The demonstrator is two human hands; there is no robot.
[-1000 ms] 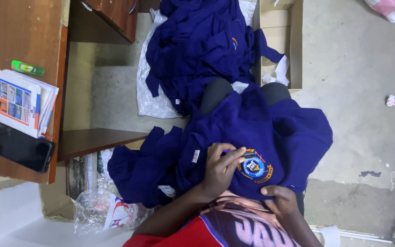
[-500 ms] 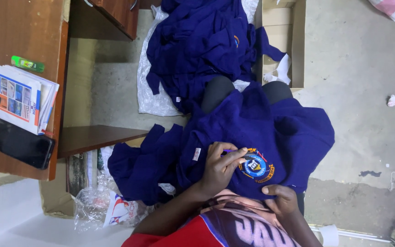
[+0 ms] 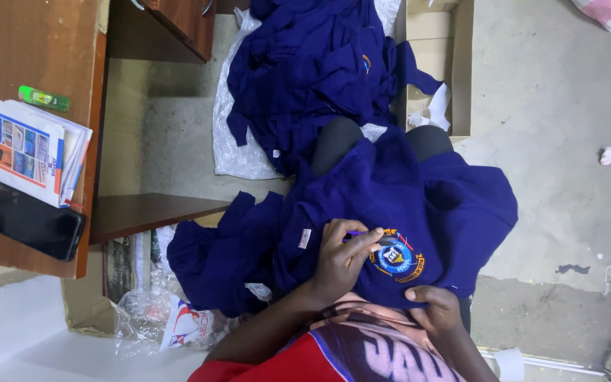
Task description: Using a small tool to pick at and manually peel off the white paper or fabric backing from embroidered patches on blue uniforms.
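**Two hands on a crested blue garment, laid over the lap**

A round embroidered crest (image 3: 396,256), blue with a yellow rim, sits on the dark blue garment (image 3: 419,205) between the two hands; a small white label (image 3: 304,238) is sewn into the cloth just beyond the hand at the middle of the view; further out on that side a clear plastic bag with a red, white and blue printed sheet (image 3: 185,322) lies crumpled on the floor; above it, on the brown wooden desk (image 3: 15,49), rest a stack of white booklets with a coloured cover (image 3: 33,150), a black phone (image 3: 31,221) and a small green tube (image 3: 44,98); past the knees, well away from both hands, a heap of the same blue garments (image 3: 312,71) lies on a clear plastic sheet (image 3: 238,152), beside an open cardboard box (image 3: 454,71); the floor (image 3: 567,106) is bare grey concrete with a scrap of crumpled paper (image 3: 610,155); the garment is draped over the person's knees and lap, under both hands; the left hand (image 3: 344,258) is curled, its fingertips pinching a thin purple tool (image 3: 356,233) at the edge of the crest; the right hand (image 3: 434,308) lies on the cloth just below the crest, fingers bent and pressing on the fabric; whether it grips a fold, I cannot tell
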